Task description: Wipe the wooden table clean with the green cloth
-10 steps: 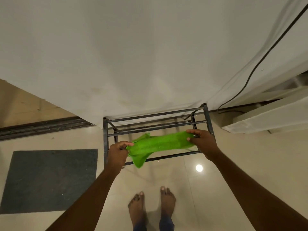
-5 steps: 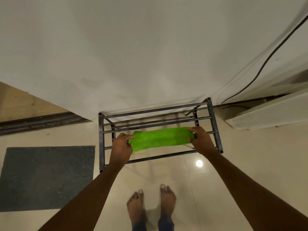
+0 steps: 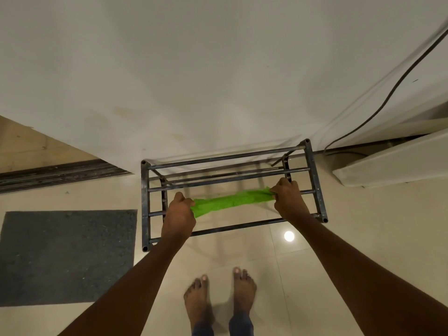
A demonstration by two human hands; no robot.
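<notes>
A bright green cloth (image 3: 230, 201) is stretched taut between my two hands above a low black metal rack (image 3: 315, 180) that stands on the tiled floor against the wall. My left hand (image 3: 179, 214) grips the cloth's left end, and my right hand (image 3: 288, 200) grips its right end. The cloth lies along one of the rack's horizontal bars, bunched into a narrow strip. No wooden table is in view.
A dark grey floor mat (image 3: 68, 255) lies to the left. A white wall (image 3: 194, 81) rises behind the rack, with a black cable (image 3: 388, 93) running down it. A white ledge (image 3: 392, 163) sits at the right. My bare feet (image 3: 218, 299) stand on the beige tiles.
The cloth hung loose and wider a second ago; now it is pulled tight into a narrow strip. My hands have spread apart and lowered toward the rack's bars.
</notes>
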